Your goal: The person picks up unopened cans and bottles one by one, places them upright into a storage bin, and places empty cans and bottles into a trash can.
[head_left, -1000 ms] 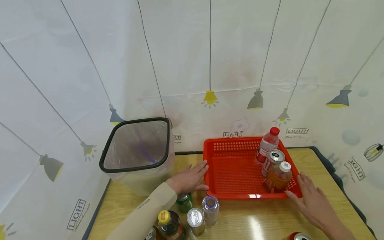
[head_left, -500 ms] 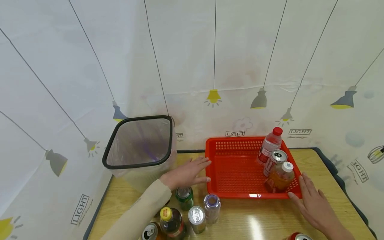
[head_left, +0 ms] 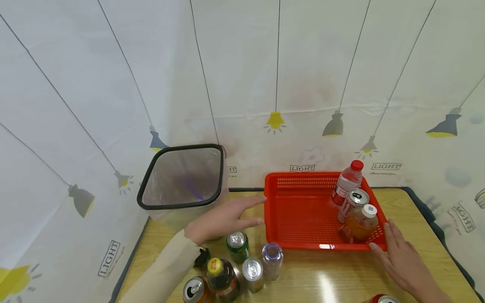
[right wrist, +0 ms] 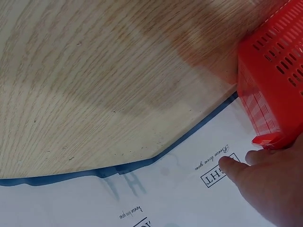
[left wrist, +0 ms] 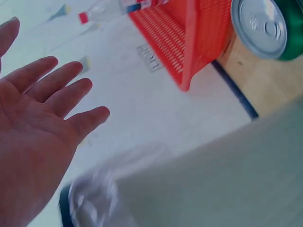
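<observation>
A red plastic basket point(head_left: 295, 245) sits at the back of the table. Inside its right side stand a red-capped clear bottle point(head_left: 349, 181), a red-and-silver can point(head_left: 350, 205) and a white-capped bottle of orange-brown drink point(head_left: 358, 226). My left hand point(head_left: 223, 219) is held with extended fingers beside the basket's left wall, above a green can point(head_left: 238, 249). In the left wrist view its palm shows nothing in it. My right hand point(head_left: 405, 263) rests at the basket's front right corner, fingers straight along the side and thumb at the front rim.
A bin point(head_left: 178, 206) with a black rim and clear liner stands back left. In front are a silver can point(head_left: 252, 274), a clear bottle point(head_left: 272, 261), a yellow-capped dark bottle point(head_left: 223, 280) and an orange can point(head_left: 197, 291). A red can point(head_left: 380, 299) is at the bottom edge.
My left hand has drawn away to the left from the basket's left rim. The right hand keeps its place at the corner. The head view has shifted slightly.
</observation>
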`<action>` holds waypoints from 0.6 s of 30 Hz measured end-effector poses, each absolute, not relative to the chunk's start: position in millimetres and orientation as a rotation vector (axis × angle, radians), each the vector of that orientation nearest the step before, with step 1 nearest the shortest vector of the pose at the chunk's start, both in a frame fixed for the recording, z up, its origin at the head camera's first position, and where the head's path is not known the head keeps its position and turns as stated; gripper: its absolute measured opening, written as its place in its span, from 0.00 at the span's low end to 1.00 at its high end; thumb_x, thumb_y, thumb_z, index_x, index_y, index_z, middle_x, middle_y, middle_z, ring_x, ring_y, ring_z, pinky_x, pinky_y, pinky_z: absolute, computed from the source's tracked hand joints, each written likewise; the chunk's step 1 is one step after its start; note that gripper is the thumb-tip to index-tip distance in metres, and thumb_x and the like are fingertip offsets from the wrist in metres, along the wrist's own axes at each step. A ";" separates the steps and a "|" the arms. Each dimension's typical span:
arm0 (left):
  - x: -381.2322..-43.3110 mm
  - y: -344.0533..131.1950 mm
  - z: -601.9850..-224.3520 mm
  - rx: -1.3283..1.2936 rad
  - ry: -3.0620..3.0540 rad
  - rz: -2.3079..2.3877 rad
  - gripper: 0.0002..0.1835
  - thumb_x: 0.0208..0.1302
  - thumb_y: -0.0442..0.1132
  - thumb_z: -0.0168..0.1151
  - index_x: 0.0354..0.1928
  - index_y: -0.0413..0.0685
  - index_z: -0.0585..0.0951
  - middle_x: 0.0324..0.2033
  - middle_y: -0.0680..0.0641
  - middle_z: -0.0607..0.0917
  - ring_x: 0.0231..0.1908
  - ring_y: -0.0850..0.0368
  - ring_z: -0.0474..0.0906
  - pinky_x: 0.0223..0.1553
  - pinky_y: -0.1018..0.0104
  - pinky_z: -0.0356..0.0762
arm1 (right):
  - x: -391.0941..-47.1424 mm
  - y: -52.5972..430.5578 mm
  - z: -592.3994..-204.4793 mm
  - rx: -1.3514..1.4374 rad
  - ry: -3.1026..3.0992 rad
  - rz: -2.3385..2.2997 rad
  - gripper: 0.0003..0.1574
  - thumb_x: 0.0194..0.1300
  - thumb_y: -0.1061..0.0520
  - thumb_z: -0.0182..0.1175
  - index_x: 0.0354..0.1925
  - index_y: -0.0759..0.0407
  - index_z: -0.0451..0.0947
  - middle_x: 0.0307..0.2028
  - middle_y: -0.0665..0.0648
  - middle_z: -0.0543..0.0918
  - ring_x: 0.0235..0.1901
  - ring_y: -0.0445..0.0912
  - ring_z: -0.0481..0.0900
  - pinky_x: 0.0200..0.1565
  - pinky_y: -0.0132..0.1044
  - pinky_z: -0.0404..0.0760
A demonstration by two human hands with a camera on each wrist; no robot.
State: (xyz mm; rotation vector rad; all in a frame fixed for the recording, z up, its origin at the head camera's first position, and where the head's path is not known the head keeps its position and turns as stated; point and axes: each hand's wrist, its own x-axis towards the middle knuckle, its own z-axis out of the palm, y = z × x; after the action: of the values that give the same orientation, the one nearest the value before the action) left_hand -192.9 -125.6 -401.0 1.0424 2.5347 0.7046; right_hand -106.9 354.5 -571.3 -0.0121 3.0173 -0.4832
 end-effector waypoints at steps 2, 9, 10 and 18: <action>-190.3 -133.6 -396.4 1.021 2.570 0.755 0.36 0.75 0.63 0.56 0.80 0.63 0.64 0.76 0.57 0.67 0.74 0.57 0.63 0.75 0.50 0.58 | -106.6 355.5 -571.8 -0.014 3.017 -0.484 0.64 0.78 0.29 0.43 0.77 0.79 0.32 0.75 0.85 0.40 0.69 0.80 0.49 0.62 0.81 0.54; -174.9 -158.3 -387.6 1.051 2.603 0.980 0.30 0.77 0.56 0.57 0.76 0.60 0.71 0.73 0.56 0.72 0.74 0.55 0.65 0.74 0.45 0.61 | -106.1 356.6 -573.8 -0.007 3.016 -0.494 0.63 0.79 0.30 0.42 0.77 0.79 0.30 0.75 0.85 0.38 0.70 0.80 0.47 0.61 0.82 0.53; -172.9 -160.9 -388.1 1.085 2.601 1.005 0.28 0.78 0.55 0.57 0.76 0.58 0.72 0.72 0.55 0.73 0.73 0.54 0.66 0.73 0.45 0.62 | -106.0 356.5 -574.1 -0.007 3.019 -0.495 0.63 0.79 0.30 0.43 0.77 0.79 0.31 0.75 0.85 0.38 0.70 0.80 0.47 0.61 0.82 0.53; -157.2 -178.7 -407.0 1.167 2.569 1.187 0.24 0.82 0.49 0.50 0.75 0.56 0.72 0.71 0.57 0.74 0.71 0.53 0.70 0.69 0.45 0.68 | -107.0 355.1 -574.0 -0.009 3.025 -0.503 0.63 0.80 0.30 0.43 0.77 0.79 0.31 0.74 0.86 0.39 0.69 0.81 0.48 0.61 0.82 0.53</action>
State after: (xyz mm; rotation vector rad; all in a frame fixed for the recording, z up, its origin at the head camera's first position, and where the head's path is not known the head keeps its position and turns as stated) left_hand -157.2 -178.7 -407.0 1.1672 2.5688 1.1870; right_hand -107.0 355.1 -574.0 -0.0090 3.0248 -0.5035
